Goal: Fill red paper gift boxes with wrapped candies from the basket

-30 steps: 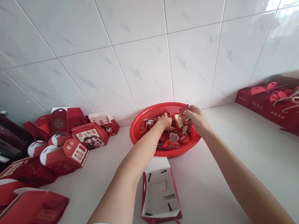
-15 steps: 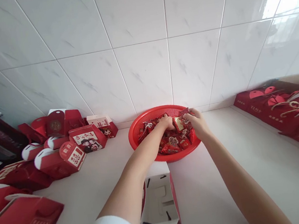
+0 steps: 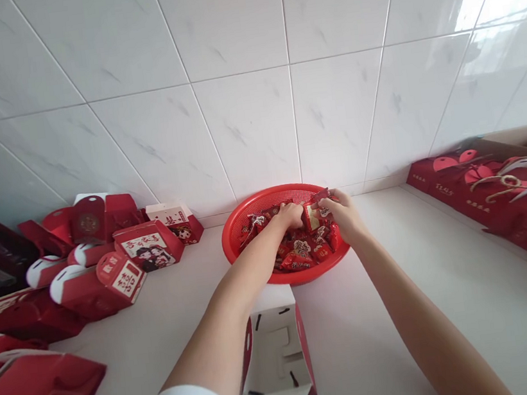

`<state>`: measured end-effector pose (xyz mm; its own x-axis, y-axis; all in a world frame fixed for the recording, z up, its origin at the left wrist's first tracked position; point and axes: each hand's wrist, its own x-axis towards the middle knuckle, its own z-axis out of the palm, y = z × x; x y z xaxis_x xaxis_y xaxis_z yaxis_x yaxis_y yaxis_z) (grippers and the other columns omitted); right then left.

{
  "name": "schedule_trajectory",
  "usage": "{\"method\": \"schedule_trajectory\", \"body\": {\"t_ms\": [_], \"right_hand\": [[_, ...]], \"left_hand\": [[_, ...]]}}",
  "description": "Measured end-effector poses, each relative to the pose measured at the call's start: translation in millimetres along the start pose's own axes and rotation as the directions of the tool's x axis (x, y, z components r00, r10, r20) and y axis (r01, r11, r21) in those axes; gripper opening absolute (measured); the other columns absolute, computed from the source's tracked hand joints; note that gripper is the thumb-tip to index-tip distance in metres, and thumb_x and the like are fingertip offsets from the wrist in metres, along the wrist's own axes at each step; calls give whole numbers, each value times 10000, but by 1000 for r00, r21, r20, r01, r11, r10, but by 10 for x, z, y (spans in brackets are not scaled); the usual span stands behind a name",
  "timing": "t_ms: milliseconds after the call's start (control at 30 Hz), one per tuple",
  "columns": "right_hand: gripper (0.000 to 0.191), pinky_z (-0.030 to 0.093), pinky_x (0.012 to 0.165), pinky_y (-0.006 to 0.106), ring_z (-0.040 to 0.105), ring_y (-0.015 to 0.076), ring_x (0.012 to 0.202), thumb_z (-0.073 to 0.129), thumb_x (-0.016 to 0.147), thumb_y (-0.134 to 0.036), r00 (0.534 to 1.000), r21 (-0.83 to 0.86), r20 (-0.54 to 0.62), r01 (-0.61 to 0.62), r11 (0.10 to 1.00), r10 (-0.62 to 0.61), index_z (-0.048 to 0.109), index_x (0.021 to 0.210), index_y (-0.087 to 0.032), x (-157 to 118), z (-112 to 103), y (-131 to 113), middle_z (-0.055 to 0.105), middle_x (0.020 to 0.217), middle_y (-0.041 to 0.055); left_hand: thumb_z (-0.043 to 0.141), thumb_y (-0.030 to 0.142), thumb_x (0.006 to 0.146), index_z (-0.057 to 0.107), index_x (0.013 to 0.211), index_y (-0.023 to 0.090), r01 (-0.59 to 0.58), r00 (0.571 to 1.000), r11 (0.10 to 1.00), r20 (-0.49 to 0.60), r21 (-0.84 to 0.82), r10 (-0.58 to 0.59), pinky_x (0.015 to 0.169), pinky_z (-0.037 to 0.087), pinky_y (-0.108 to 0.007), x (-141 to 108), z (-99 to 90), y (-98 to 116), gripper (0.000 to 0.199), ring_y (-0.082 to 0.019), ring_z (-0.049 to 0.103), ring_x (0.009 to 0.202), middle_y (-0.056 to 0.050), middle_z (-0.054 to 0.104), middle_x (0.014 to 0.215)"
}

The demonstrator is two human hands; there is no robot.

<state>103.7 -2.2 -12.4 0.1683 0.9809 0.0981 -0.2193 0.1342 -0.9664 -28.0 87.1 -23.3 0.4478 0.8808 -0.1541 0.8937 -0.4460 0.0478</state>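
Note:
A red plastic basket (image 3: 290, 279) holds several red snack packets (image 3: 298, 259) with white lettering. My left hand (image 3: 291, 214) reaches down into it from above, its fingers curled among the packets. What those fingers grip is hidden. At the basket's right side, my right hand (image 3: 347, 213) is closed on a red snack packet (image 3: 324, 210), pinched between thumb and fingers. A gold-and-red packet (image 3: 312, 217) shows between the two hands. Below the basket, an open red gift box (image 3: 276, 351) with a white inside and a dark red cord handle lies under my left forearm.
Several red gift boxes (image 3: 103, 286) stand at the left on the white countertop (image 3: 360, 340). A large red box (image 3: 462, 197) with cords and heart-shaped tabs is at the right. White tiled wall (image 3: 250, 134) rises behind the basket.
The view has shifted slightly, so everything sits a little further left. Both hands stay in the basket, with the right still holding its packet.

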Motion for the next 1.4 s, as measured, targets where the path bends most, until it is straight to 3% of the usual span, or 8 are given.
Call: {"method": "schedule_trajectory", "body": {"t_ms": [300, 433, 533, 967, 1100, 1233, 1333, 1400], "right_hand": [[185, 505, 592, 312, 653, 187, 621, 610, 648, -236, 1000, 5, -21, -23, 1000, 23, 559, 825, -230, 8, 6, -10, 703, 721, -4], [175, 528, 665, 321, 644, 169, 602, 600, 645, -222, 1000, 26, -24, -16, 1000, 17, 556, 814, -230, -3, 20, -31, 691, 680, -23], [152, 527, 649, 323, 646, 176, 610, 596, 645, -232, 999, 33, -31, -28, 999, 29, 548, 789, -237, -9, 26, -41, 696, 686, -23], [142, 530, 635, 321, 637, 179, 615, 609, 615, -253, 1000, 50, -15, -13, 999, 13, 553, 745, -241, 1, 6, -25, 702, 687, -18], [132, 548, 653, 330, 644, 187, 642, 618, 620, -243, 1000, 55, -9, 3, 998, -2, 562, 739, -246, 6, 1, -16, 701, 682, -14], [130, 543, 625, 324, 638, 183, 627, 622, 621, -234, 1000, 45, -17, 6, 999, -6, 568, 739, -244, -1, 2, -17, 706, 684, -14], [121, 534, 622, 317, 632, 177, 618, 620, 626, -227, 1000, 43, -14, 16, 999, -16, 568, 735, -239, -9, 4, -30, 694, 663, -17], [118, 526, 620, 310, 625, 170, 610, 618, 629, -224, 1000, 38, -15, 19, 999, -18, 573, 738, -232, -13, 4, -40, 689, 659, -18]], "left_hand": [[718, 223, 665, 712, 971, 200, 8, 999, 977, 34, -212, -1, 861, 537, -321, 11, -15, -103, 307, -274, 692, 976, -72, 724, 1010], [654, 228, 687, 664, 723, 188, -13, 997, 948, 64, -319, 35, 655, 511, -263, -29, -147, -225, 54, -194, 650, 708, -14, 672, 723], [586, 202, 703, 627, 682, 186, -30, 997, 908, 55, -417, 59, 556, 455, -246, -124, -263, -313, 49, -152, 584, 598, 7, 645, 664], [562, 143, 635, 671, 606, 187, -43, 998, 679, -4, -733, 60, 665, 518, -240, -748, -379, -501, 121, -160, 657, 731, -4, 741, 716], [572, 172, 682, 732, 689, 177, -90, 993, 649, -16, -756, 119, 762, 543, -262, -874, -404, -522, 160, -180, 702, 818, -22, 774, 802], [589, 173, 750, 752, 818, 164, -123, 992, 732, -92, -670, 83, 835, 550, -267, -936, -409, -502, 176, -196, 719, 934, -38, 792, 928], [532, 104, 801, 718, 1185, 194, -177, 978, 794, -193, -582, 76, 923, 534, -267, -952, -364, -501, 436, -191, 686, 1113, -41, 760, 1174], [454, 7, 765, 607, 1376, 217, -171, 981, 831, -169, -529, 95, 929, 531, -250, -966, -330, -513, 664, -173, 663, 1175, -33, 736, 1243]]}}
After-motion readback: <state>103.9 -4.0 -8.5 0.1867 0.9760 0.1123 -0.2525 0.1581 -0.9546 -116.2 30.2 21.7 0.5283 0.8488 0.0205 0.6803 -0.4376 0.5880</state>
